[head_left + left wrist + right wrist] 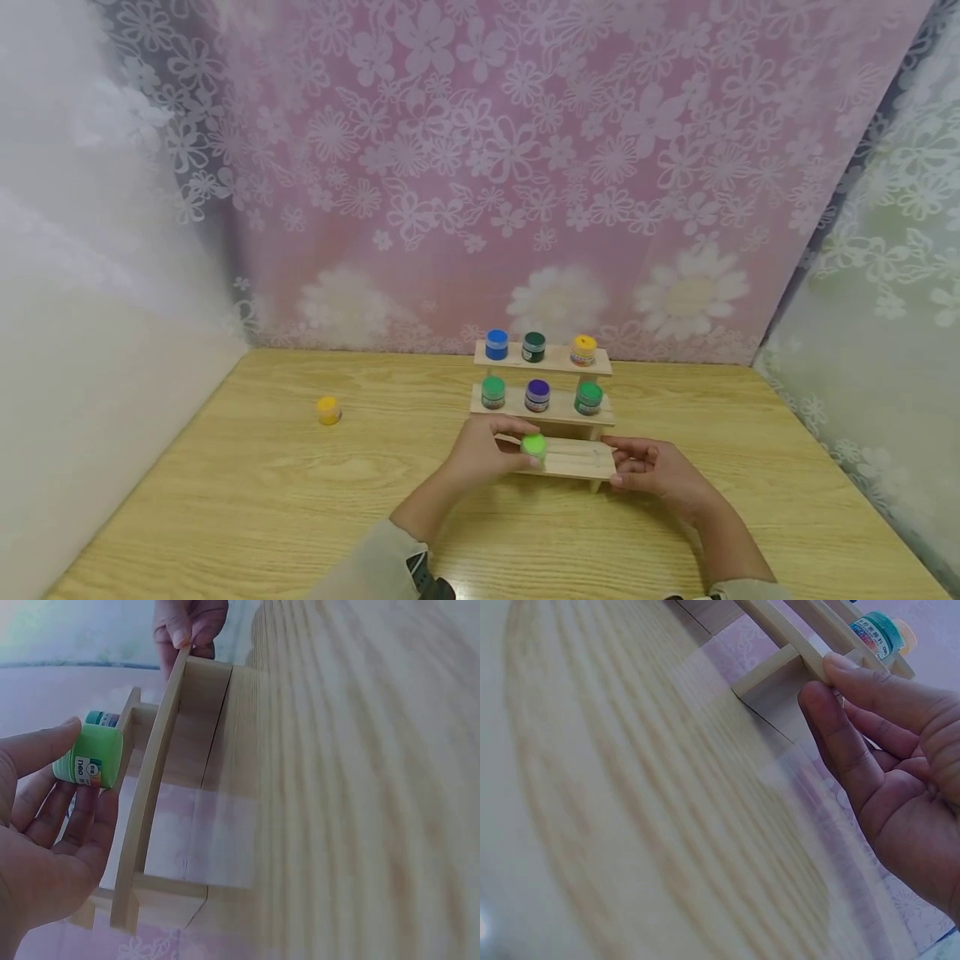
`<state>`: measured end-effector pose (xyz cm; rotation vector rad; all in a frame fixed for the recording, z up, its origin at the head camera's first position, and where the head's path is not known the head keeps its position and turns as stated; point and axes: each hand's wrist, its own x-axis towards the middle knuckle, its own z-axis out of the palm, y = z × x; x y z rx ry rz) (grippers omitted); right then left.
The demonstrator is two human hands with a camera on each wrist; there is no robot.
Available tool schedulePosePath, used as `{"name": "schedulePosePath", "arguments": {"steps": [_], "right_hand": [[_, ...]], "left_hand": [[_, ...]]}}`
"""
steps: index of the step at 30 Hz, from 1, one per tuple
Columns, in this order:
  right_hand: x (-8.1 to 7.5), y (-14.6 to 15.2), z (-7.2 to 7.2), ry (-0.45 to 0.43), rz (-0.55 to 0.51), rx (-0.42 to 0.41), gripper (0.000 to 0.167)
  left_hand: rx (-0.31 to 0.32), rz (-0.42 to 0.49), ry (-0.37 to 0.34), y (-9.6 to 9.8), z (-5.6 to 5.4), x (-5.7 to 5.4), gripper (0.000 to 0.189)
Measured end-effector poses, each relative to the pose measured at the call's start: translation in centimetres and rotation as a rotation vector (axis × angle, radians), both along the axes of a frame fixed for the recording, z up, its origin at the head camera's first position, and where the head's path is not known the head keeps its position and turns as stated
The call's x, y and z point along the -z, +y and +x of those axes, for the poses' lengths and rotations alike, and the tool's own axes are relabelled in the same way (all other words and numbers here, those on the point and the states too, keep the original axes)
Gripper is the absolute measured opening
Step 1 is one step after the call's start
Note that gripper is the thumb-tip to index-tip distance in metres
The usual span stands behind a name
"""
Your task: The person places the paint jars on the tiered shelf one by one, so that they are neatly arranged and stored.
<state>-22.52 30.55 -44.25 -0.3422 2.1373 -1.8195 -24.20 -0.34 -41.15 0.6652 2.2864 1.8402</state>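
Note:
A light green paint jar (533,447) is pinched between the thumb and fingers of my left hand (483,450). It is over the lowest shelf (577,458) of a three-tier wooden stand, and in the left wrist view a small gap shows between the jar (90,755) and that plank (154,780). My right hand (663,475) pinches the right end of the same shelf; thumb and index finger of the right hand (900,765) meet its edge in the right wrist view. The jar's underside is hidden in the head view.
The top shelf (558,358) bears blue (497,344), dark green (533,347) and yellow (583,350) jars. On the middle shelf (555,407) stand green (492,392), purple (537,396) and another green jar (588,398). A yellow jar (328,410) stands on the wooden table (262,500), left.

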Motion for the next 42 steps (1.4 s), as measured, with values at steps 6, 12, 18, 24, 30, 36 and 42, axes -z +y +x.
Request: {"name": "schedulePosePath", "arguments": {"steps": [6,12,18,24,30,36,42], "right_hand": [[-0.2,-0.1,0.1,-0.012,0.007,0.014,0.075],[-0.1,-0.2,0.0,-0.022,-0.003,0.012,0.076],[0.0,-0.3,-0.2,-0.014,-0.003,0.001,0.075],[-0.3,-0.4,-0.2,-0.005,-0.007,-0.010,0.073],[-0.4,-0.3,0.0,0.002,-0.001,-0.009,0.073],[0.0,-0.3,0.0,-0.007,-0.008,-0.003,0.072],[0.0,-0.1,0.1,-0.001,-0.005,0.000,0.074]], "left_hand": [[0.028,-0.039,0.025,1.4,-0.2,0.1,0.030],[0.028,-0.071,0.061,2.6,-0.3,0.3,0.029],[0.011,-0.100,0.090,3.3,-0.4,0.6,0.029],[0.001,-0.128,0.085,3.7,-0.6,0.6,0.029],[0.006,-0.131,0.089,3.7,-0.7,0.8,0.030],[0.014,-0.122,0.064,3.5,-0.9,1.0,0.033],[0.017,-0.085,0.012,2.5,-0.7,0.9,0.031]]}}
